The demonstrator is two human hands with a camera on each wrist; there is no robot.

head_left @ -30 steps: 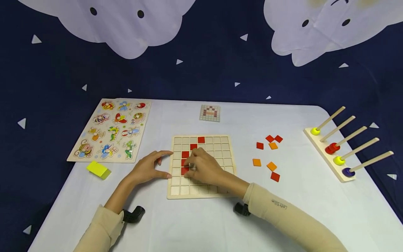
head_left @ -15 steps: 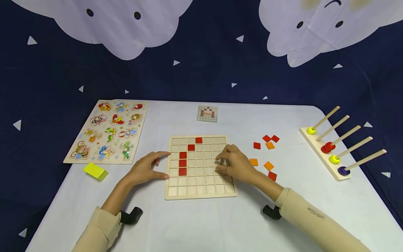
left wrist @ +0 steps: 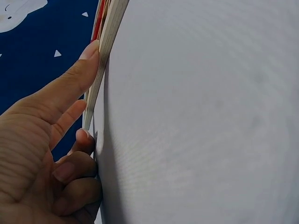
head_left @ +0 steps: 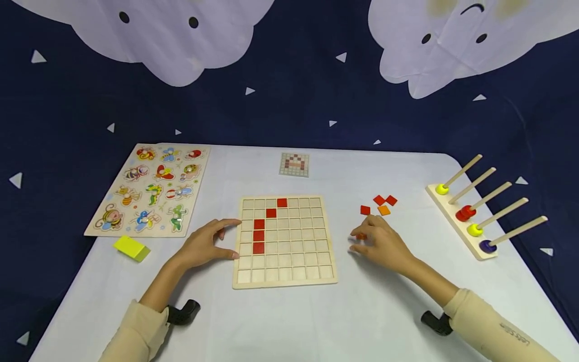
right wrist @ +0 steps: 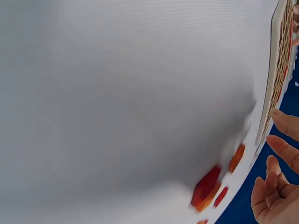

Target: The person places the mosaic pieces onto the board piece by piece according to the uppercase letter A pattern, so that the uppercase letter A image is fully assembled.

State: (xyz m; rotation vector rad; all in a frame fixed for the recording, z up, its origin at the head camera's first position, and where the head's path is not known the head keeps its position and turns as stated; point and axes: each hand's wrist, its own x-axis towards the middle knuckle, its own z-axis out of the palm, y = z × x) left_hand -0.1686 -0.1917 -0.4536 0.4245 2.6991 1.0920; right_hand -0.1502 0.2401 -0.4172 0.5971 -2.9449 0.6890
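Between the side edges of the bench (head_left: pixel 271 324), five red tiles (head_left: pixel 259 235) are already seated in the wooden grid board (head_left: pixel 291 234), most cells unfilled; the work appears partway. The board's side is touched by the left hand (head_left: pixel 205 244), its grip spread. Toward the right edge, loose red and orange tiles (head_left: pixel 379 200) are left unplaced near the right hand (head_left: pixel 384 246), its grip apart.

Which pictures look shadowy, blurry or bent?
Head view: mostly sharp, soft shadow under the right hand; left wrist view: narrow shadow along the pale wooden grid board; right wrist view: shadow across the white table, whose edge bows, square red tiles and orange tiles looking soft, stretched.
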